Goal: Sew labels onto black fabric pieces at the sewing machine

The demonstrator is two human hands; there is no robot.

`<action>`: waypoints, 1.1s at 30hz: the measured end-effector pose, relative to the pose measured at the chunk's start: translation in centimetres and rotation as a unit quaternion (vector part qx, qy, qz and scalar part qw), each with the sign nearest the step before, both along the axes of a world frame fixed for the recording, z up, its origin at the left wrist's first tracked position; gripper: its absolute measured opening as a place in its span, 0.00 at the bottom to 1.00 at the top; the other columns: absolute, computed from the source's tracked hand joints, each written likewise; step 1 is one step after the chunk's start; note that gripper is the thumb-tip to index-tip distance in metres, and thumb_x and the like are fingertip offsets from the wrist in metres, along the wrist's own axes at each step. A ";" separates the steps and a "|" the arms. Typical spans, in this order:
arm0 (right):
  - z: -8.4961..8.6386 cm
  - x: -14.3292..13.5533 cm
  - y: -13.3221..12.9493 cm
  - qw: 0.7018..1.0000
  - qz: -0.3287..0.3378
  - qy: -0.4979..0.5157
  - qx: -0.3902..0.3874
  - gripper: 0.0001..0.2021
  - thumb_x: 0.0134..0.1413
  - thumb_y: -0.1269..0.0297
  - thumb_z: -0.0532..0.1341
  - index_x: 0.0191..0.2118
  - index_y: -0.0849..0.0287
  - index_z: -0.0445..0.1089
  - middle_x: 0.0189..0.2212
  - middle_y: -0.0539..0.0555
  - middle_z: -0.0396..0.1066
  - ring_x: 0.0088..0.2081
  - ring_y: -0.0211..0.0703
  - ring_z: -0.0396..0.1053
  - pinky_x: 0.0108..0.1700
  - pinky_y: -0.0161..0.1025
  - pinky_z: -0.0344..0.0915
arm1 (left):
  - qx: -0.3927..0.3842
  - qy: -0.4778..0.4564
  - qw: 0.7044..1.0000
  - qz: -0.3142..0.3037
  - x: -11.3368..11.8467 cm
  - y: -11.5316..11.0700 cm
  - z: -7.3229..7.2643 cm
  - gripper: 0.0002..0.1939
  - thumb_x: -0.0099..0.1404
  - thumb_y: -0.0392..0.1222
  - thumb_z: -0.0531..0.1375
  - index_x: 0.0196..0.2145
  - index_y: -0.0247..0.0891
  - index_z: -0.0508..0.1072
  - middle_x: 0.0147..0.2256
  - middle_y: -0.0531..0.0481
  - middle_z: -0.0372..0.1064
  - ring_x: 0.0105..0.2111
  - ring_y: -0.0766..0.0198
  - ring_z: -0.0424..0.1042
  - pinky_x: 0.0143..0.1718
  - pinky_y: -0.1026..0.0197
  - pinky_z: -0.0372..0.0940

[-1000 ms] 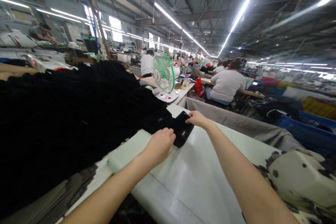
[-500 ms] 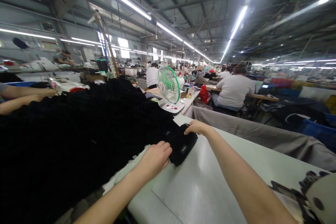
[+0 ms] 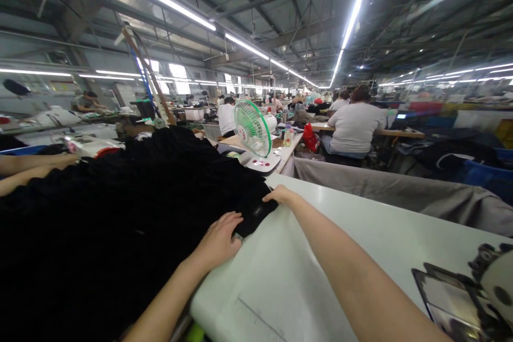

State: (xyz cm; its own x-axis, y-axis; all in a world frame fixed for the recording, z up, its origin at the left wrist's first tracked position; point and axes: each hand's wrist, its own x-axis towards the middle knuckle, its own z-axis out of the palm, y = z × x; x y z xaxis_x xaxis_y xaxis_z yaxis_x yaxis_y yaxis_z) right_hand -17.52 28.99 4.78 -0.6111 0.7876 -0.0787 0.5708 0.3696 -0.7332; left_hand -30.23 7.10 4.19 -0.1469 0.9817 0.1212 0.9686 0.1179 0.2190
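A large heap of black garments (image 3: 120,208) covers the left side of the white worktable (image 3: 272,272). At its right end lies a black piece with a small label (image 3: 257,211) on it. My left hand (image 3: 220,240) rests on the near edge of this piece, fingers stretched out and thumb apart. At the far corner, my right hand (image 3: 281,194) pinches the cloth between thumb and fingers. Folds of the heap hide most of the individual garments.
A sewing machine (image 3: 497,283) stands at the lower right. Past the heap is a green-and-white fan (image 3: 253,128). Grey cloth (image 3: 380,181) hangs along the table's far side. Another person's arms (image 3: 32,168) reach in at the left; a seated person (image 3: 355,123) works beyond.
Both hands have moved left, and the labelled black piece has shifted with them onto the heap's end. My left hand's fingers have straightened. The view has turned slightly.
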 end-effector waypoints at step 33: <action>-1.4 27.0 -24.4 0.857 -0.070 0.186 0.475 0.11 0.60 0.76 0.60 0.45 0.52 0.68 0.48 0.59 0.74 0.32 0.39 0.76 0.28 0.35 0.73 | -0.034 -0.547 0.833 -0.079 20.1 -7.9 -0.1 0.15 0.59 0.43 0.65 0.44 0.37 0.76 0.38 0.51 0.76 0.38 0.56 0.73 0.40 0.59 0.66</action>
State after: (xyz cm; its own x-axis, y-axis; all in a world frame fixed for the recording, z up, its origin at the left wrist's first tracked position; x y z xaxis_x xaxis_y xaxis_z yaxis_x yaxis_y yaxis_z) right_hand 9.50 4.59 3.38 -0.3494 0.4551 0.8191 0.4497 0.8483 -0.2795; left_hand -10.09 -0.78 4.12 -0.0004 0.9984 -0.0572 0.1992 0.0561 0.9783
